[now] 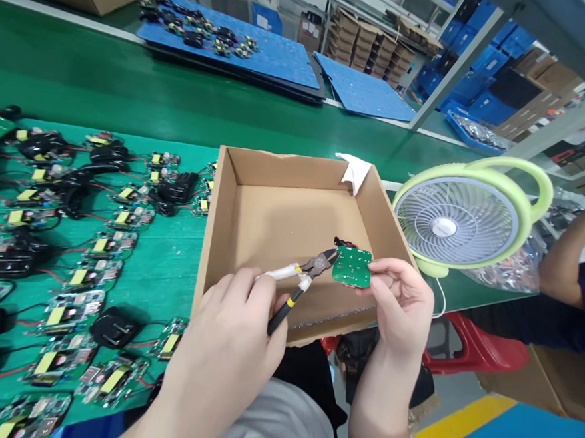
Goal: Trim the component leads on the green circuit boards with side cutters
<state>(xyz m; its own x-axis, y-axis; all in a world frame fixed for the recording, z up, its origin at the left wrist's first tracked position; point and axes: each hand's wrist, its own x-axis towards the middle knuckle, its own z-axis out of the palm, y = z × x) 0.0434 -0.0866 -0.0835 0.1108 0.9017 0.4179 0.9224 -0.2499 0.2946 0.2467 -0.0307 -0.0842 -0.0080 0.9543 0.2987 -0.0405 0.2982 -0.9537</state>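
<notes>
My left hand (234,323) is closed around the handles of a pair of cutting pliers (318,264). The tips of the pliers are at the upper left edge of a green circuit board (352,267). Pinched at its right edge by my right hand (398,292), the board shows its solder side, with dark wires at its top. Both tool and board are above an open cardboard box (292,219), whose bottom shows bare cardboard. Whether the jaws touch the board cannot be made out.
Several circuit boards with black plugs (114,328) lie at the left. A green fan (443,225) stands right of the box, near another person's arm (570,253). Blue sheets (271,57) with more boards lie behind. White paper (355,171) hangs on the box's corner.
</notes>
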